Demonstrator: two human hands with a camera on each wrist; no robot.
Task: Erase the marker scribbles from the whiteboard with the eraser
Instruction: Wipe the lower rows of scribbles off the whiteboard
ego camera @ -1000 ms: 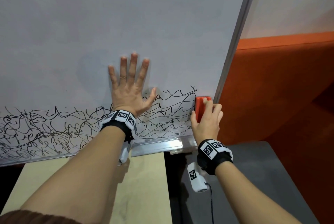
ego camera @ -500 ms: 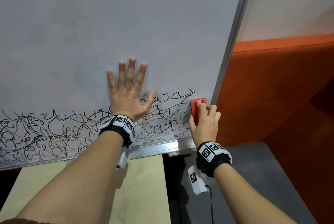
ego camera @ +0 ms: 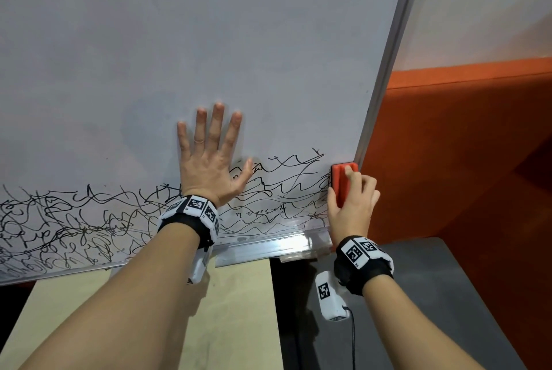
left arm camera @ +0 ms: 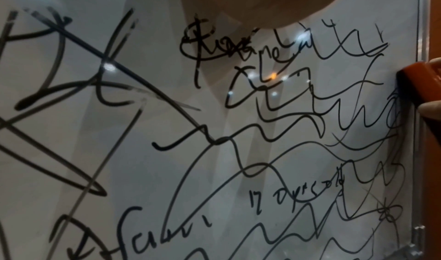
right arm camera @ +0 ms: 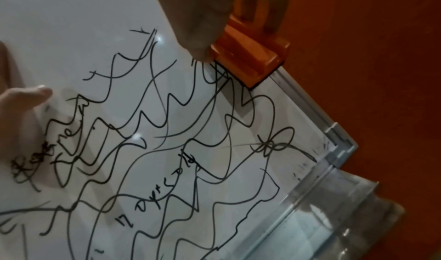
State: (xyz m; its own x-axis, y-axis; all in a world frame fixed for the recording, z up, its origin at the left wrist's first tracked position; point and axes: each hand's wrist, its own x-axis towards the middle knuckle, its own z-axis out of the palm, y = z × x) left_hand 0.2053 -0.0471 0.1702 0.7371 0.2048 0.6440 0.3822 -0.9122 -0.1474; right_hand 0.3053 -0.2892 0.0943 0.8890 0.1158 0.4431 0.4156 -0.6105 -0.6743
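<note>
The whiteboard [ego camera: 209,41] is wiped blank above, with black marker scribbles [ego camera: 74,220] in a band along its bottom. My right hand [ego camera: 352,199] grips the orange eraser [ego camera: 342,180] and holds it against the board by the right frame. The eraser [right arm camera: 248,56] sits on the upper right end of the scribbles [right arm camera: 167,132], its dark felt on the board. My left hand [ego camera: 212,154] lies flat on the board with fingers spread, its heel over the scribbles. In the left wrist view the eraser [left arm camera: 420,83] shows at the right edge beside the scribbles [left arm camera: 262,132].
A metal frame [ego camera: 385,71] runs down the board's right side, and a clear marker tray [ego camera: 268,245] runs along the bottom edge. Below stand a pale wooden tabletop [ego camera: 239,310] and a dark grey surface [ego camera: 433,295]. An orange wall panel [ego camera: 463,145] is to the right.
The eraser dipped slightly left and down half a second ago, then came back up against the right frame. My left hand stayed flat on the board.
</note>
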